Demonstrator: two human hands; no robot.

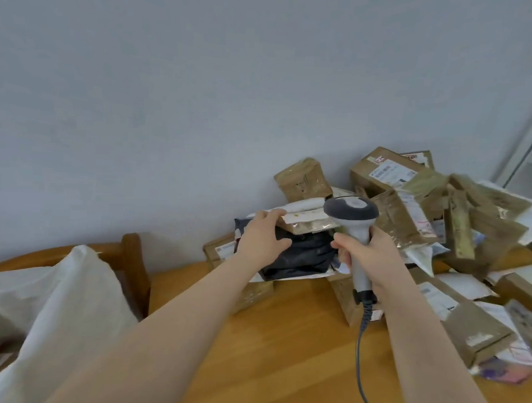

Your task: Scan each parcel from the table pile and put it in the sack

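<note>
A pile of brown cardboard parcels and mailers covers the right and back of the wooden table. At its left end a flat tape-wrapped parcel lies on a black plastic mailer. My left hand grips the flat parcel's left end, fingers over its top and thumb beneath. My right hand holds the handle of a white and grey barcode scanner, whose head stands just right of that parcel. The white sack hangs open-sided at the lower left.
The scanner's grey cable runs down across the table toward me. A wooden chair back stands between the sack and the table. A plain wall is close behind the pile. A white frame rises at the far right.
</note>
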